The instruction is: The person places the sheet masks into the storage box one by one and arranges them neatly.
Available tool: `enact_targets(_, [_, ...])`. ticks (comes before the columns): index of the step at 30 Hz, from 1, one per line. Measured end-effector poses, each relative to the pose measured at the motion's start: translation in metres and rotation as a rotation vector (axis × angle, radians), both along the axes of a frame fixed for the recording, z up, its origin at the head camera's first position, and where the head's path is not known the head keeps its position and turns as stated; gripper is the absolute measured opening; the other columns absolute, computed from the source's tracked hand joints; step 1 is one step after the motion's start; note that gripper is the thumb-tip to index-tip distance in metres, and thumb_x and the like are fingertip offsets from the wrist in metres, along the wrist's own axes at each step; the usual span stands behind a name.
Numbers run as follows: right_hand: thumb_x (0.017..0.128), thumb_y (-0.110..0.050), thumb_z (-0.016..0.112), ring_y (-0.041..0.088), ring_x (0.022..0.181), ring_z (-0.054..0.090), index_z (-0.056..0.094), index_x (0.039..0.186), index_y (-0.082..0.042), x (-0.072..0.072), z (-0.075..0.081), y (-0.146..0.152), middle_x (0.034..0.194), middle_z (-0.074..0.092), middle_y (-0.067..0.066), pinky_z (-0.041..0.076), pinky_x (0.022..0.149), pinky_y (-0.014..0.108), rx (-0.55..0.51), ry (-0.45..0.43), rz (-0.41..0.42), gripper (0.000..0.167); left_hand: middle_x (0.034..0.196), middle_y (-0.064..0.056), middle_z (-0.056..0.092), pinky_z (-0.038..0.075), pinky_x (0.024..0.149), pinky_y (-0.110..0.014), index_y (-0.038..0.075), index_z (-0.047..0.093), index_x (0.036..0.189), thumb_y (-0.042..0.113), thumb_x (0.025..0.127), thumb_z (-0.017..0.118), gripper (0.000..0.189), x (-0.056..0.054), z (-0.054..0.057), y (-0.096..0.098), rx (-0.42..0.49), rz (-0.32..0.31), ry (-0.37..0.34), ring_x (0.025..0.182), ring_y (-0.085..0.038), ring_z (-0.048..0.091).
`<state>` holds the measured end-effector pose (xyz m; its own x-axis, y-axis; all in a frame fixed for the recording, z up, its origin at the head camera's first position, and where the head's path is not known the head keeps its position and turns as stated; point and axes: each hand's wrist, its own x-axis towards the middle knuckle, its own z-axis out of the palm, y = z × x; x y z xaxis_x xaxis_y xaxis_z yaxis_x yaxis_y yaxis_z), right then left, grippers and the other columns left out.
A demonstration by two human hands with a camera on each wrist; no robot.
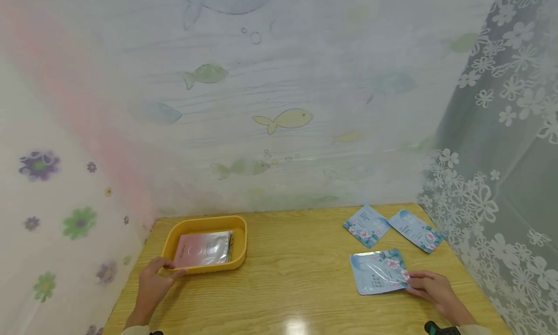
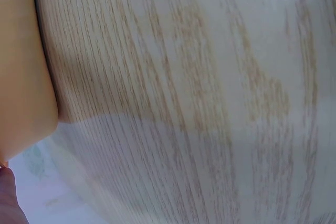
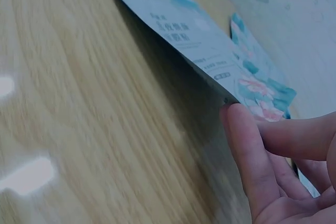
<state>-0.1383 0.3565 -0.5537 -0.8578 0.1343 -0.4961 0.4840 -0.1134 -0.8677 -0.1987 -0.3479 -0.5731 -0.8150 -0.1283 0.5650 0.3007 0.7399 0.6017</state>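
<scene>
A yellow tray [image 1: 241,236] sits at the left of the wooden table [image 1: 296,272] with a pink and silver sachet [image 1: 204,248] lying in it. My left hand [image 1: 154,277] grips the tray's near left rim [image 2: 23,77]. At the right, my right hand [image 1: 429,286] pinches the near right corner of a blue flowered sachet [image 1: 378,271]. In the right wrist view that sachet [image 3: 189,40] is lifted at an angle off the wood, with my fingertips [image 3: 244,129] at its edge.
Two more blue flowered sachets [image 1: 367,225] [image 1: 416,230] lie at the table's far right. Patterned curtains close in the back, left and right sides. A black wrist device [image 1: 438,328] shows at the bottom right.
</scene>
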Motion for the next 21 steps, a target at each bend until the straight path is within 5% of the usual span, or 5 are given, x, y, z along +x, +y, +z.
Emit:
enact_targets(11, [0.084, 0.007, 0.064, 0.019, 0.086, 0.066, 0.064, 0.107, 0.006, -0.007, 0.002, -0.031, 0.093, 0.065, 0.004, 0.048, 0.089, 0.043, -0.078, 0.045, 0.047, 0.023, 0.075, 0.002, 0.056, 0.041, 0.066, -0.016, 0.014, 0.061, 0.069, 0.017, 0.058, 0.092, 0.033, 0.004, 0.004, 0.003, -0.029, 0.028, -0.072, 0.072, -0.019, 0.053])
enact_targets(21, [0.084, 0.006, 0.066, 0.018, 0.088, 0.065, 0.053, 0.122, 0.012, -0.014, 0.005, -0.055, 0.098, 0.061, 0.004, 0.047, 0.091, 0.041, -0.120, 0.059, 0.008, 0.041, 0.075, 0.002, 0.056, 0.041, 0.066, -0.019, 0.012, 0.061, 0.069, 0.015, 0.056, 0.092, 0.034, 0.003, 0.003, 0.002, -0.028, 0.024, -0.057, 0.072, -0.020, 0.053])
